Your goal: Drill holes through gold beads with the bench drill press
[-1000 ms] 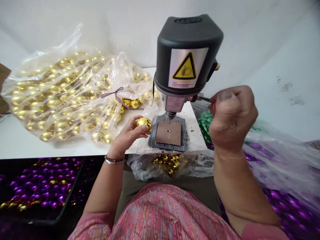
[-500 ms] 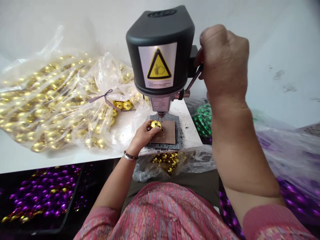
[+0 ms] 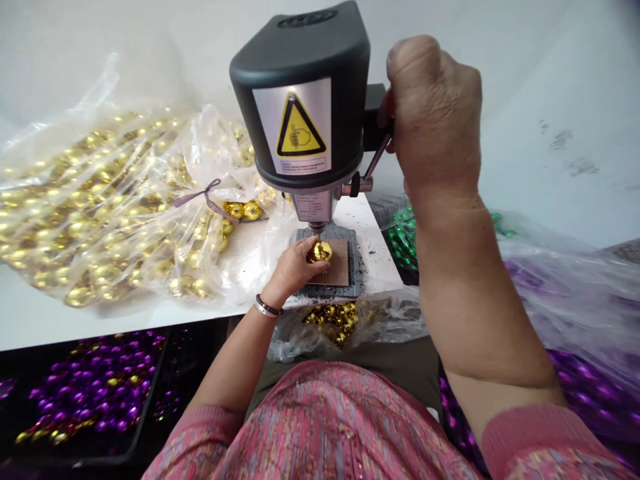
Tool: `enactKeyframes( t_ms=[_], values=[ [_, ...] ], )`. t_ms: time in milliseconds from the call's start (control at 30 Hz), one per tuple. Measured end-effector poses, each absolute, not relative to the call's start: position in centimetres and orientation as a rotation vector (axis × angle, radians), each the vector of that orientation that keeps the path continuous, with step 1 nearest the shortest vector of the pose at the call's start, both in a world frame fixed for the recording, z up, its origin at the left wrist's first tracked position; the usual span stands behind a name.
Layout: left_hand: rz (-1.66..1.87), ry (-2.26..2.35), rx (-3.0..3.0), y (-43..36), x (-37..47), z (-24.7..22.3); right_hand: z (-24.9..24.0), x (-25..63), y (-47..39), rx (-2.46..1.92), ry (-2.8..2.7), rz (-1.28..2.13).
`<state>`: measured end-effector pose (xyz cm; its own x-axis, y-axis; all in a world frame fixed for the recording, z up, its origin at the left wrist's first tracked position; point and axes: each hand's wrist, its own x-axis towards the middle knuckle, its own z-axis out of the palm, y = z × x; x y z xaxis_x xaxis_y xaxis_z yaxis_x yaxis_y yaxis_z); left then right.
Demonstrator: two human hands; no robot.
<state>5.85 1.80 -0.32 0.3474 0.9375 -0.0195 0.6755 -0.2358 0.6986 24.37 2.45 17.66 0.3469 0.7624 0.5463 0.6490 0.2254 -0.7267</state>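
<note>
A shiny gold ball (image 3: 321, 251) is held between the thumb and fingers of my left hand (image 3: 295, 268), right under the chuck of a dark drill press (image 3: 300, 100). The ball is over a brown board (image 3: 337, 267) on the machine's grey base (image 3: 354, 280). My right hand (image 3: 435, 113) is raised at the machine's right side, its fingers wrapped round the red-ended feed lever (image 3: 379, 155). Where the drill tip meets the ball is too small to make out.
Clear bags of gold balls (image 3: 100, 213) cover the white table (image 3: 175, 313) on the left. Purple balls (image 3: 100, 380) fill a dark tray below. An open bag of gold pieces (image 3: 333, 320) lies at my lap. Green balls (image 3: 403, 233) and purple bags (image 3: 565, 293) are at right.
My left hand has moved slightly right with the gold ball, bringing it under the drill. My right hand still grips the lever. The machine appears shifted left and a little up in view.
</note>
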Motion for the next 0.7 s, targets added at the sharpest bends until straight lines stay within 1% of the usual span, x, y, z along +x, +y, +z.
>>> enactKeyframes(
  t_ms=[167,267,367,500,600,700],
  values=[
    [0.537,1.331,1.96,2.3,6.0,-1.3,17.3,24.3,1.7,-1.458,-1.338,0.166],
    [0.532,1.319,1.882,2.4,5.9,-1.6,16.1,24.2,0.0,-1.277,-1.344,0.126],
    [0.551,1.316,1.852,2.3,5.8,-1.8,13.8,24.1,-2.4,-1.115,-1.413,0.02],
    [0.56,1.323,1.869,2.1,5.8,-1.6,9.9,23.9,-5.0,-1.158,-1.487,-0.149],
    [0.56,1.322,1.901,1.9,5.8,-1.3,7.2,23.8,-5.5,-1.131,-1.528,-0.295],
    [0.556,1.335,1.921,1.8,5.8,-1.1,5.3,23.7,-5.1,-1.065,-1.513,-0.347]
  ],
)
